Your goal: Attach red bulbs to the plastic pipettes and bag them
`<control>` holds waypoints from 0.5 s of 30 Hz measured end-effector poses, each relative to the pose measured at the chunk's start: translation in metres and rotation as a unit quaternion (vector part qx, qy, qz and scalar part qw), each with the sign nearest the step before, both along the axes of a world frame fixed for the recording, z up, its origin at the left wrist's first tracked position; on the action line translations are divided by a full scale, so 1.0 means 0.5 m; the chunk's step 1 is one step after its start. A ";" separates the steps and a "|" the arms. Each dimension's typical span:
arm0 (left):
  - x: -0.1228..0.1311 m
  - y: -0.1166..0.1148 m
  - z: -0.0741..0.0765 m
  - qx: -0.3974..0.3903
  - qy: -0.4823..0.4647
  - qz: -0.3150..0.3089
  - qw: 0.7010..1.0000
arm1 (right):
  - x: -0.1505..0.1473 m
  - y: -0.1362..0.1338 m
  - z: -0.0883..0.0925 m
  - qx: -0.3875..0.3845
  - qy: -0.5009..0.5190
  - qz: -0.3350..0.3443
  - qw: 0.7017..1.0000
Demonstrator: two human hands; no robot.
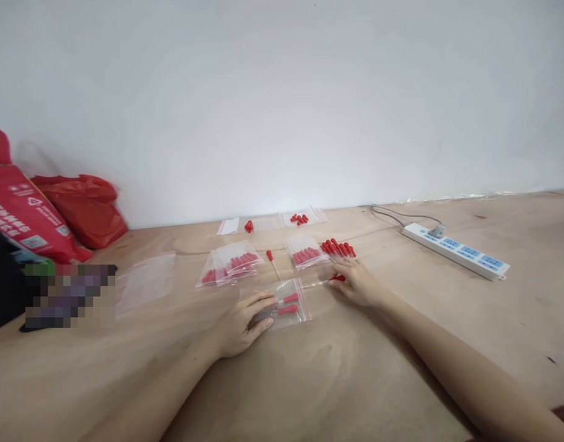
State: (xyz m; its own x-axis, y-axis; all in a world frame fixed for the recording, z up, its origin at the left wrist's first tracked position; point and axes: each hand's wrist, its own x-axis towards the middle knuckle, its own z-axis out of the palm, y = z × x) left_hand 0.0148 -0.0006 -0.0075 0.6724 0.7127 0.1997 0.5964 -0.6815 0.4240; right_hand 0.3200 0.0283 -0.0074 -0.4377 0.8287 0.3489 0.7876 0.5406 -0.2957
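Observation:
My left hand (245, 322) is closed on the left part of a clear zip bag (301, 301) lying on the table. Inside the bag are two droppers with red bulbs (289, 309); my fingers cover part of them. My right hand (356, 282) pinches another dropper (339, 278) by its red bulb, its clear tube pointing left toward the bag's mouth. Just beyond my right hand lies a bunch of loose droppers (340, 248). A single dropper (270, 255) lies behind the bag, its bulb pointing away from me.
Filled zip bags overlap at centre left (231, 261), and one filled bag (305, 253) lies behind. Flat bags (148, 279) lie left. Loose red bulbs (299, 219) and clear tubes (267, 224) are near the wall. A power strip (457, 248) stands right; red bags (91, 205) stand left.

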 end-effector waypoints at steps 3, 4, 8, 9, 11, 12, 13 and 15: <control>0.001 0.001 -0.001 -0.004 0.005 0.002 1.000 | -0.026 -0.002 -0.001 -0.010 0.038 0.047 0.998; 0.002 0.001 -0.001 -0.006 0.006 0.000 1.000 | -0.036 -0.003 0.000 -0.011 0.052 0.058 0.997; 0.006 -0.001 0.002 -0.015 0.007 -0.012 1.000 | -0.075 -0.006 -0.004 -0.030 0.108 0.091 0.989; 0.007 -0.001 0.003 -0.016 0.006 -0.011 1.000 | -0.083 -0.007 -0.007 -0.043 0.124 0.099 0.986; 0.009 -0.001 0.004 -0.017 0.007 -0.007 1.000 | -0.094 -0.009 -0.016 -0.077 0.160 0.107 0.978; 0.009 -0.001 0.004 -0.018 0.009 -0.006 1.000 | -0.098 -0.010 -0.022 -0.099 0.186 0.109 0.971; 0.009 -0.001 0.005 -0.019 0.012 -0.006 1.000 | -0.101 -0.010 -0.029 -0.124 0.219 0.111 0.962; 0.008 -0.001 0.005 -0.020 0.019 -0.007 1.000 | -0.106 -0.010 -0.041 -0.176 0.289 0.114 0.934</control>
State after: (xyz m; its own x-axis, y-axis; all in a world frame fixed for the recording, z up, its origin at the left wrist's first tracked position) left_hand 0.0190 -0.0010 -0.0052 0.6889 0.7102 0.1451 0.6031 -0.6726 0.4288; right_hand 0.2672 0.0233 -0.0281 -0.4389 0.8452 0.3050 0.3182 0.4637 -0.8269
